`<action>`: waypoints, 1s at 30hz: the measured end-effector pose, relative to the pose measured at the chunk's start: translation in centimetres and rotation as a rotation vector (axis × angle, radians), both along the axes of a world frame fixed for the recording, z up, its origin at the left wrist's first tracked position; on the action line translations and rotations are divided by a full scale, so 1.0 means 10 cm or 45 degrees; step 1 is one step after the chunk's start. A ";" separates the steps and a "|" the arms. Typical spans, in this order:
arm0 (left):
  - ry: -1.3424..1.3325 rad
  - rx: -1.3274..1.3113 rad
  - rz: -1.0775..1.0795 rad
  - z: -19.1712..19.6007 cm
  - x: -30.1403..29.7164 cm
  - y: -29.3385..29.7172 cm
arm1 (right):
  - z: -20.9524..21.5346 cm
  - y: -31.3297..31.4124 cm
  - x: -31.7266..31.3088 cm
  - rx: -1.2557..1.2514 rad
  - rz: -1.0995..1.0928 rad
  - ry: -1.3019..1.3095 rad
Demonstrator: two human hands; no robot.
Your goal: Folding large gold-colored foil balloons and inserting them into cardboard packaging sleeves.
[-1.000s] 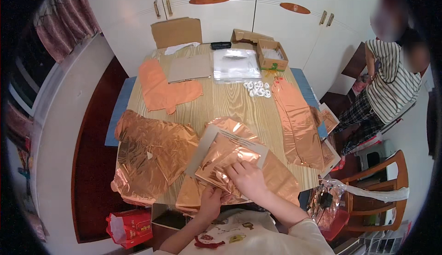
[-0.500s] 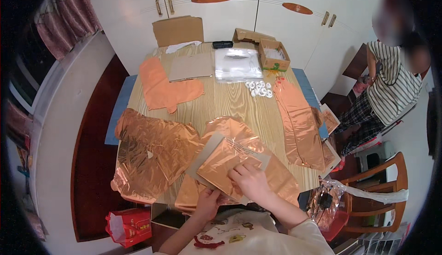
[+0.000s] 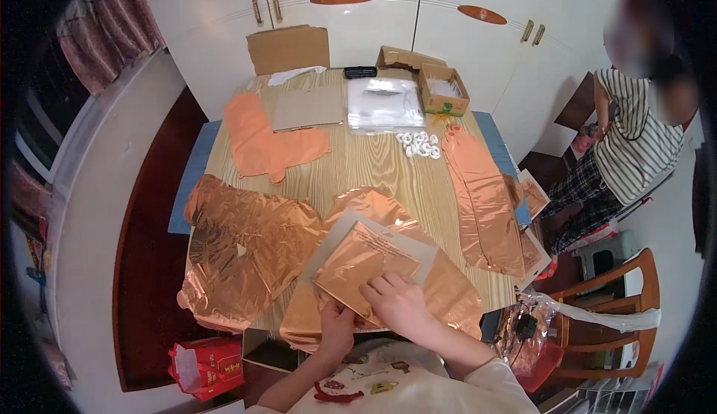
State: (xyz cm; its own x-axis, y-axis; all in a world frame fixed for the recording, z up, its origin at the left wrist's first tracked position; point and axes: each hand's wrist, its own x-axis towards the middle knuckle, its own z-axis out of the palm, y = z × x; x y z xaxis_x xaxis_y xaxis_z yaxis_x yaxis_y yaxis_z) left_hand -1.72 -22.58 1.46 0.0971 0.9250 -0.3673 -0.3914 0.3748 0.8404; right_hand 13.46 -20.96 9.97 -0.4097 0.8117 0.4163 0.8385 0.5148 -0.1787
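A folded copper-coloured foil balloon (image 3: 351,268) lies on a grey card sheet (image 3: 424,255), tilted in front of me over the near table edge. My left hand (image 3: 337,330) grips its lower edge, thumb on top, other fingers hidden beneath. My right hand (image 3: 398,303) is closed over the right part of the folded foil, fingertips bunched against it. Under the card spreads a flat copper foil balloon (image 3: 454,298). Another crinkled foil balloon (image 3: 250,246) lies to the left, with a small pale scrap on it.
Farther back are a matte orange balloon (image 3: 250,149), a cardboard sheet (image 3: 308,106), clear plastic bags (image 3: 385,107), white rings (image 3: 418,145) and an open carton (image 3: 445,91). More foil (image 3: 485,212) lies along the right edge. A chair (image 3: 605,317) and a standing person (image 3: 635,130) are at right.
The folded foil has shifted slightly left and down on the card. My right hand has moved a little left and lower with it; my left hand keeps its grip at the lower edge.
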 end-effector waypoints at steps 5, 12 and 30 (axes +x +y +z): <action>-0.055 -0.261 -0.110 0.27 0.01 0.01 | -0.04 0.02 0.07 -0.048 -0.015 0.031; -0.093 -0.285 -0.162 0.11 0.00 -0.01 | -0.22 -0.02 0.16 -0.083 -0.054 0.045; -0.049 -0.304 -0.202 0.08 0.04 0.04 | -0.26 -0.12 0.26 -0.195 -0.053 0.151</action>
State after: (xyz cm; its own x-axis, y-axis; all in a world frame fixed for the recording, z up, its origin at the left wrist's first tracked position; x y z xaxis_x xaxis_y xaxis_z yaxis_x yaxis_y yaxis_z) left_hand -1.37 -22.17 2.28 0.2515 0.7851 -0.5660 -0.3418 0.6192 0.7069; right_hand 16.04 -22.21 7.36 -0.3300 0.8844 0.3300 0.8269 0.4395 -0.3509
